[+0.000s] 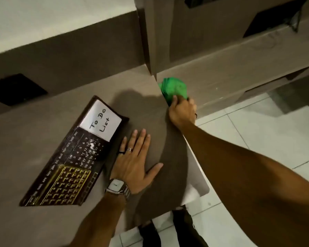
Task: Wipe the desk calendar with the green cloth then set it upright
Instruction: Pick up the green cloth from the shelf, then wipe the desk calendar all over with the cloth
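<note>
The dark brown desk calendar (73, 157) lies flat on the desk, with gold and white date grids and a white "To Do List" note at its far end. White dust specks show near its middle. My left hand (134, 161) rests flat on the desk, fingers spread, touching the calendar's right edge. My right hand (183, 112) reaches past the desk's right edge and is closed on the folded green cloth (174, 87), which sits on a lower shelf surface beyond the desk.
The brown desk (34, 122) ends at a white edge on the right, with white floor tiles (257, 125) beyond. A raised back panel has a dark cut-out (16, 90) at left. Lower shelves (239, 68) run to the right. My shoes show below.
</note>
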